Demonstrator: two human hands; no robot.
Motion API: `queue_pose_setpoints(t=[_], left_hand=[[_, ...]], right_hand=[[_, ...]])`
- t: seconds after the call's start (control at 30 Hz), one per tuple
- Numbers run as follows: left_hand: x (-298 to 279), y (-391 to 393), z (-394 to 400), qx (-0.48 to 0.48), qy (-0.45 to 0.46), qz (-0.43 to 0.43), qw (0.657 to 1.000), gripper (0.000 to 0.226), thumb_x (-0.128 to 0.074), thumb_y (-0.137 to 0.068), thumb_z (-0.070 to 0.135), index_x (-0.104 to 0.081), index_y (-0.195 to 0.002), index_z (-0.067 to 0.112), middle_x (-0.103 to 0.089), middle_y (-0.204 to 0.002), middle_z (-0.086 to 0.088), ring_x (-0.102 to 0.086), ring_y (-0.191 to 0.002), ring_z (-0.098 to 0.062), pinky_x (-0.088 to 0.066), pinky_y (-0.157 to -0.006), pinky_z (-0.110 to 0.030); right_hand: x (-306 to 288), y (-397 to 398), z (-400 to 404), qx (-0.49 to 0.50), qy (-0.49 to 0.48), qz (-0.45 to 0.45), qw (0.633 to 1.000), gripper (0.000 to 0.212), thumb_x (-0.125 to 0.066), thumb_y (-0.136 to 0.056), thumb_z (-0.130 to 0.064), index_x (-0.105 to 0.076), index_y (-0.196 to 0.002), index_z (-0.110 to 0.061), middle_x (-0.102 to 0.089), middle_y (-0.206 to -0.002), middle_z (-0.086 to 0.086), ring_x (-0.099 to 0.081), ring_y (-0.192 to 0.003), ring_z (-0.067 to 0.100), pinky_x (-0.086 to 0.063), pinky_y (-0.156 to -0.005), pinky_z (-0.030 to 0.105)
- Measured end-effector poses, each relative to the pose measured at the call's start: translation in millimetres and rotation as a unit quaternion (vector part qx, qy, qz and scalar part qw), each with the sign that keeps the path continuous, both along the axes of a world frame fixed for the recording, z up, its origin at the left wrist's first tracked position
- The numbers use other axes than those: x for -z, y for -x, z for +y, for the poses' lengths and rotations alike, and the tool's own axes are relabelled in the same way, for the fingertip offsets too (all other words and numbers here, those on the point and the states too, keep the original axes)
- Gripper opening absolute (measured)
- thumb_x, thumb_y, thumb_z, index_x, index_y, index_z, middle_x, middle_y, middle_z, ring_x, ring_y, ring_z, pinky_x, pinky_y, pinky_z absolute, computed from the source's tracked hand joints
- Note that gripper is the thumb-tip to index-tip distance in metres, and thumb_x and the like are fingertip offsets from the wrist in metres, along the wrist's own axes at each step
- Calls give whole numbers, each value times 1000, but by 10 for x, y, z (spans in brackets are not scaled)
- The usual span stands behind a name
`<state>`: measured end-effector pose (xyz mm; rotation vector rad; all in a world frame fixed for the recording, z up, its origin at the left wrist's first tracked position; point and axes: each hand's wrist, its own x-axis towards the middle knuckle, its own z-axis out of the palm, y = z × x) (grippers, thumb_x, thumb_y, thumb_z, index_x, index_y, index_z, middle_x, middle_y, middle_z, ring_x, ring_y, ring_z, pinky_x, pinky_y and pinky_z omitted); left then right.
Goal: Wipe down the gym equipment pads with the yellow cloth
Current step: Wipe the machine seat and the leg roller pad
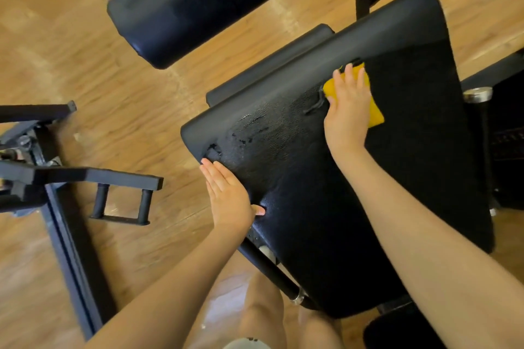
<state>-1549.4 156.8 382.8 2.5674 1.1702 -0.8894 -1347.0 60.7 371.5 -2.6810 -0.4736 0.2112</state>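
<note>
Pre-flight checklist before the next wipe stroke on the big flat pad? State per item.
1. Yellow cloth under right hand, fingers flat on it: ok.
2. Cloth in contact with flat pad: ok.
3. Left hand bracing the pad's left edge: ok.
4. Pad surface intact: not ok, torn patches near the left corner.
5. Roller pad wiped: cannot tell.

No readable text, labels, brands or numbers showing anywhere: nothing legible on the pads, frame or floor.
</note>
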Motion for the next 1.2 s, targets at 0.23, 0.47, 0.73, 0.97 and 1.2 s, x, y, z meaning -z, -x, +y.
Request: queue_pose_setpoints(t=[0.23,0.47,0.73,0.97,1.2], left_hand=[[25,89,29,-25,22,-84,996,119,-67,-80,44,20,-139,-10,31,-146,-26,22,-139,-39,4,-116,-40],[4,169,24,-49,49,-90,994,138,-70,-61,59,24,-140,-5,30,-149,-21,23,-140,-32,1,-116,-43],[59,290,-11,-138,62,-127,980,134,-73,-67,54,23,-141,-3,26,-151,-19,19,-142,-29,-5,-118,-43],[85,341,19,-159,116,-161,967,135,-73,-65,52,25,-140,-3,25,-152,-17,21,-142,-25,4,-116,-34],[68,327,36,-153,120,-142,971,134,-71,-67,54,26,-139,-4,25,-152,-18,20,-142,-26,2,-116,-36]], right_hand=[[62,1311,701,-333,-21,35,942,48,-39,-97,-18,-32,-143,-12,-25,-153,8,-17,-143,27,-16,-114,38],[-38,692,556,-299,-61,-9,952,53,-48,-85,8,-45,-135,-6,-42,-143,13,-31,-137,31,-23,-111,39],[102,1370,890,-388,-12,-12,921,46,-39,-91,-8,-42,-138,-8,-37,-147,11,-27,-139,29,-19,-113,40],[-13,1077,703,-502,-11,-40,864,55,-59,-73,13,-55,-125,-3,-53,-133,15,-45,-127,34,-30,-104,41],[-43,1043,1353,-492,38,-14,870,49,-42,-95,-5,-35,-142,-15,-26,-152,4,-17,-143,24,-12,-114,37]])
